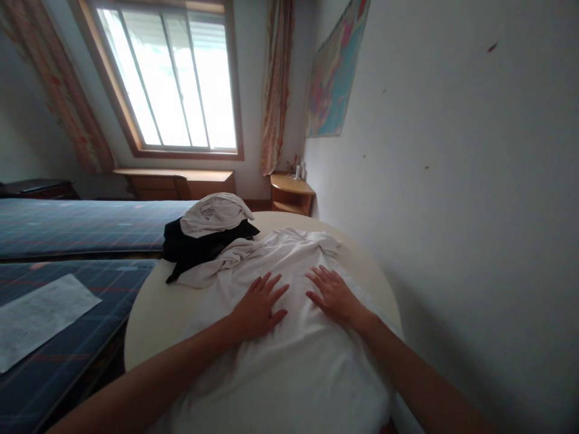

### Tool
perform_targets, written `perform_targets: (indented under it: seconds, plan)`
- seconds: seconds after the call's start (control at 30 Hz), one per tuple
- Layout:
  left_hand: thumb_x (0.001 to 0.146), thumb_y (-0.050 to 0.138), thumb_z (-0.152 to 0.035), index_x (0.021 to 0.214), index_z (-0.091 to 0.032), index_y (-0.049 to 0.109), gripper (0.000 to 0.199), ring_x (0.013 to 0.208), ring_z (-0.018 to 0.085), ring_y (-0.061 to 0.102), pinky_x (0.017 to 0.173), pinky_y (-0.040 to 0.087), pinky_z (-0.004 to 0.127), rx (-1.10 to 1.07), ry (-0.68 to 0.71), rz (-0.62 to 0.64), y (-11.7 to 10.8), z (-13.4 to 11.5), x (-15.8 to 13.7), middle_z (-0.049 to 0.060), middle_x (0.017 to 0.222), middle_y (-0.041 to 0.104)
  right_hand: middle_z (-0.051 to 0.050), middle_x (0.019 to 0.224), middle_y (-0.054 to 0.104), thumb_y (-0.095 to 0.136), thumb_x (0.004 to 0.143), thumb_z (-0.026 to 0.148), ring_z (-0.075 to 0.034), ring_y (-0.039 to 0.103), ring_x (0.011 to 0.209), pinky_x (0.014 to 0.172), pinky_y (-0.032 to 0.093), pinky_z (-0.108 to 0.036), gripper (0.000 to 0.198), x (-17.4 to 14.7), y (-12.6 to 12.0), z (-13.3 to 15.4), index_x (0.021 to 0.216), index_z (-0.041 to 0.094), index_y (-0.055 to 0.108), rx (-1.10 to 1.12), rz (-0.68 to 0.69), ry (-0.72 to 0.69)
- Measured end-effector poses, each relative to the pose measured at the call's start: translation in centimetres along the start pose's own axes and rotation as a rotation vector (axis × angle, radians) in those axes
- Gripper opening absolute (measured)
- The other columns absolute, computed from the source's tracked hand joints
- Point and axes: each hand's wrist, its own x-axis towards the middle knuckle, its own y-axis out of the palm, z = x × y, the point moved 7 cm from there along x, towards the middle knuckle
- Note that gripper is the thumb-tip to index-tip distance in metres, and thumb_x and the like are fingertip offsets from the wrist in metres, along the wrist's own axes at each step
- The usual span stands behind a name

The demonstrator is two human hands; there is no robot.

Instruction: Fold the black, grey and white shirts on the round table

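Observation:
A white shirt (289,374) lies spread over the round cream table (149,313), with creases toward its far end and one sleeve stretched to the left. My left hand (260,307) rests on the cloth left of its middle, fingers spread. On the right, my right hand (332,294) also lies on the fabric with its fingers apart. Neither hand grips anything. Just beyond the left sleeve sits a heap of clothes, a black garment (199,244) with a crumpled whitish garment (217,214) on top.
Close on the right stands a white wall (474,241) with a map (337,78). Plaid mattresses (90,229) lie to the left, a printed paper sheet (40,316) on the nearer one. Behind the table are a wooden corner shelf (292,184), a wooden desk (208,176) and a window (172,78).

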Motion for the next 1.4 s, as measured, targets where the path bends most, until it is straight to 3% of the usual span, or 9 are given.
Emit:
perform_targets:
  seconds: [0.2, 0.33, 0.5, 0.63, 0.73, 0.87, 1.0, 1.17, 1.4]
  plan:
    - [0.092, 0.048, -0.062, 0.153, -0.038, 0.034, 0.067, 0.15, 0.042, 0.014, 0.116, 0.012, 0.07, 0.008, -0.018, 0.213, 1.1, 0.7, -2.7, 0.005, 0.165, 0.023, -0.008, 0.165, 0.022, 0.033, 0.093, 0.072, -0.035, 0.015, 0.152, 0.119, 0.015, -0.058, 0.077, -2.8, 3.0, -1.1, 0.157, 0.027, 0.03, 0.092, 0.157, 0.094]
    - [0.08, 0.067, -0.059, 0.15, -0.039, 0.039, 0.078, 0.147, 0.042, 0.027, 0.115, 0.026, 0.064, -0.036, 0.063, 0.293, -0.6, -0.6, -4.7, 0.004, 0.161, 0.032, -0.013, 0.157, 0.039, 0.051, 0.083, 0.075, -0.04, 0.033, 0.143, 0.115, 0.024, -0.059, 0.083, -5.8, 1.1, 1.5, 0.151, 0.028, 0.042, 0.049, 0.187, 0.077]
    - [0.093, 0.053, -0.048, 0.138, -0.026, 0.056, 0.051, 0.123, 0.029, 0.058, 0.107, 0.045, 0.045, -0.021, -0.003, 0.143, -2.0, 0.0, -1.6, 0.009, 0.136, 0.062, -0.014, 0.118, 0.069, 0.055, 0.091, 0.057, -0.033, 0.061, 0.114, 0.106, 0.036, -0.052, 0.046, -4.4, -1.3, 3.2, 0.119, 0.022, 0.067, -0.029, 0.108, 0.067]
    - [0.092, 0.055, -0.045, 0.149, -0.023, 0.045, 0.062, 0.147, 0.038, 0.028, 0.116, 0.03, 0.054, 0.122, -0.103, 0.0, -0.3, 2.0, 2.1, 0.012, 0.159, 0.036, -0.014, 0.152, 0.045, 0.047, 0.097, 0.052, -0.031, 0.037, 0.142, 0.116, 0.025, -0.047, 0.057, -0.3, -0.6, 1.6, 0.144, 0.02, 0.049, -0.022, -0.016, 0.052]
    - [0.093, 0.049, -0.054, 0.154, -0.027, 0.036, 0.068, 0.148, 0.046, 0.019, 0.114, 0.021, 0.067, 0.143, -0.226, 0.01, 1.4, 3.8, 2.5, 0.012, 0.163, 0.026, -0.012, 0.163, 0.027, 0.038, 0.096, 0.064, -0.034, 0.02, 0.15, 0.12, 0.014, -0.053, 0.072, 0.9, 1.4, -0.4, 0.154, 0.023, 0.035, 0.001, 0.06, 0.137]
    - [0.09, 0.047, -0.066, 0.154, -0.036, 0.032, 0.072, 0.148, 0.049, 0.013, 0.111, 0.018, 0.073, 0.089, -0.221, 0.144, 1.7, 4.3, 0.3, 0.01, 0.165, 0.02, -0.01, 0.163, 0.026, 0.04, 0.09, 0.072, -0.04, 0.018, 0.15, 0.117, 0.017, -0.058, 0.081, -1.1, 2.0, 0.1, 0.157, 0.028, 0.03, 0.031, 0.183, 0.19]
    - [0.078, 0.064, -0.068, 0.148, -0.036, 0.042, 0.08, 0.145, 0.048, 0.025, 0.106, 0.034, 0.067, 0.026, -0.114, 0.296, 0.0, 3.6, -1.9, 0.013, 0.161, 0.03, -0.015, 0.16, 0.033, 0.053, 0.081, 0.075, -0.048, 0.031, 0.142, 0.112, 0.024, -0.062, 0.089, -4.3, 0.5, 3.1, 0.155, 0.028, 0.035, 0.018, 0.281, 0.192]
    - [0.093, 0.047, -0.054, 0.128, -0.016, 0.058, 0.052, 0.112, 0.034, 0.063, 0.096, 0.049, 0.048, 0.092, -0.235, 0.181, -2.0, 3.3, 0.4, 0.019, 0.125, 0.063, -0.016, 0.135, 0.06, 0.044, 0.094, 0.062, -0.037, 0.057, 0.119, 0.101, 0.041, -0.052, 0.06, -3.3, -1.4, 4.8, 0.14, 0.025, 0.055, -0.02, 0.221, 0.217]
    - [0.091, 0.053, -0.049, 0.135, -0.016, 0.055, 0.055, 0.128, 0.038, 0.05, 0.109, 0.035, 0.055, 0.185, -0.284, -0.008, 0.0, 3.3, 6.3, 0.019, 0.139, 0.054, -0.017, 0.127, 0.061, 0.04, 0.1, 0.051, -0.029, 0.06, 0.113, 0.09, 0.047, -0.038, 0.049, 3.3, -0.3, -0.9, 0.131, 0.018, 0.058, -0.112, 0.104, 0.39]
